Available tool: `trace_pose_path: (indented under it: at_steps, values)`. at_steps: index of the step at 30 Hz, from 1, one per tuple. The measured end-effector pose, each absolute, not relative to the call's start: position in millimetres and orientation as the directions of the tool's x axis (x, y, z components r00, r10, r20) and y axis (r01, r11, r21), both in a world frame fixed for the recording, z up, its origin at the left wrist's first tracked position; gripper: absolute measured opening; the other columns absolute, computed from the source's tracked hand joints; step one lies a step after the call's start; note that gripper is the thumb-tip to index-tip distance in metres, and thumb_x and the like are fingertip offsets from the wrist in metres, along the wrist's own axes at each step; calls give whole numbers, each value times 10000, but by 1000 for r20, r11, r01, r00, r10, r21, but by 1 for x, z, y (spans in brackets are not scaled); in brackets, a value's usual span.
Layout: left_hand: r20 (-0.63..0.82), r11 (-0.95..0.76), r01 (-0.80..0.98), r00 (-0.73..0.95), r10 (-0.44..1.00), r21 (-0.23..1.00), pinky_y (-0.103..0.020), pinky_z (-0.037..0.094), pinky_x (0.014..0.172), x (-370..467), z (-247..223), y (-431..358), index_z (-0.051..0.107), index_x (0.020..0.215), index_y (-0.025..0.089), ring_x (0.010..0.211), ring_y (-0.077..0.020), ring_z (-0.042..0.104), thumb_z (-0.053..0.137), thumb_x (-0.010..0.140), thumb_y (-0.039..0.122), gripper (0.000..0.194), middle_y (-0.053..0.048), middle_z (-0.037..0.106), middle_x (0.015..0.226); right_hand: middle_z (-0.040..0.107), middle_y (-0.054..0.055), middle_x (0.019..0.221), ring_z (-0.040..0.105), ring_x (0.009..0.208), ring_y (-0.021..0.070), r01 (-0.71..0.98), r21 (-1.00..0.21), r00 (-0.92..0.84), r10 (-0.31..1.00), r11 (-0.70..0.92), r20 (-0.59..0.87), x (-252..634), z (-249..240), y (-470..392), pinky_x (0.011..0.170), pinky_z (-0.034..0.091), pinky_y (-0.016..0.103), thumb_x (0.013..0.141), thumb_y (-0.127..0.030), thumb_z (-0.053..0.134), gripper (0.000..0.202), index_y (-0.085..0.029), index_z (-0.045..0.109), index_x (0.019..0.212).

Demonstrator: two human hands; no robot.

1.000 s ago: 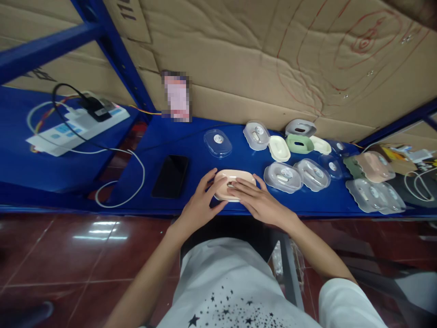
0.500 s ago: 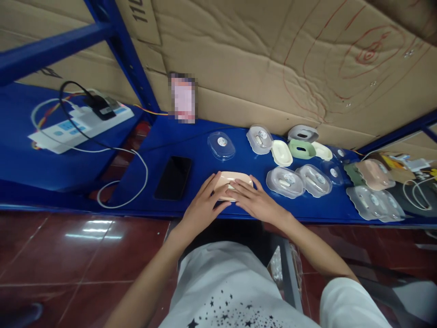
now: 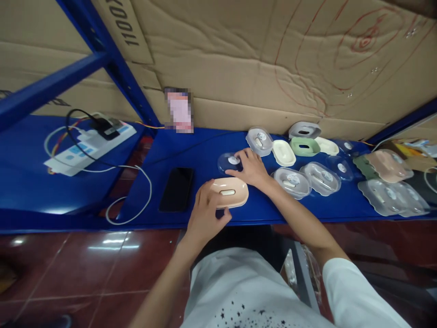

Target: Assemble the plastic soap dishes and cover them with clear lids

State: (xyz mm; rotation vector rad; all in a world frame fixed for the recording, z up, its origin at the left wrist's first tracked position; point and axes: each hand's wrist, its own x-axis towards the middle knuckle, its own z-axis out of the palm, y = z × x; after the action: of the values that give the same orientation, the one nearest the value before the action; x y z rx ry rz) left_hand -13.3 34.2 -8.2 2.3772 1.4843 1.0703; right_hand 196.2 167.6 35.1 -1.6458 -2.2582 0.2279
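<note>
Loosely spread, the left hand [image 3: 206, 212] rests its grip on the peach dish [image 3: 237, 200], likely steadying it; just beyond, the right hand [image 3: 254, 169] touches the clear lid [image 3: 226, 163], whether pinching unclear; leftward lies a phone [image 3: 176, 189].

A left hand [image 3: 206, 209] hides the near-left end of a peach oval dish [image 3: 237, 201], while a right hand [image 3: 251, 168] covers the right part of a clear plastic lid [image 3: 225, 160]; whether its fingertips grip the rim cannot be made out. Print on the lid's round label [image 3: 234, 160] is too small to read. Coarse blocks blur the pink panel [image 3: 180, 111] against the cardboard. The bottom edge crops the star-print shirt [image 3: 239, 278] and left forearm; the top edge cuts the cardboard's printed lettering [image 3: 123, 27].
</note>
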Motion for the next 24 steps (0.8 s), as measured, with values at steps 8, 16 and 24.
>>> trace_pose_path:
  at_steps: [8, 16, 24]
  values:
    - [436, -421, 686, 166, 885, 593, -565, 508, 1221, -23, -11, 37, 667, 1302, 225, 1540, -365, 498, 687, 960, 218, 343, -180, 424, 1660, 422, 184, 1739, 354, 1635, 399, 918, -226, -329, 944, 326, 23, 222, 39, 163, 1319, 331, 573, 997, -687, 661, 856, -178, 462, 1657]
    - [428, -384, 707, 126, 895, 594, -555, 502, 1236, -21, -6, 36, 671, 1317, 235, 1532, -352, 518, 667, 989, 256, 328, -164, 460, 1658, 567, 242, 1547, 549, 1426, 464, 921, -175, -353, 935, 348, 3, 243, 48, 148, 1200, 449, 635, 899, -546, 835, 898, -138, 498, 1625]
    - [413, -313, 698, 27, 910, 644, -539, 571, 1174, -20, -13, 41, 419, 1630, 295, 1474, -344, 601, 789, 955, 551, 811, -156, 591, 1592, 485, 115, 1665, 511, 1517, 354, 668, -444, -619, 777, 597, 113, 245, 77, 120, 1232, 474, 573, 1020, -605, 690, 715, -350, 466, 1649]
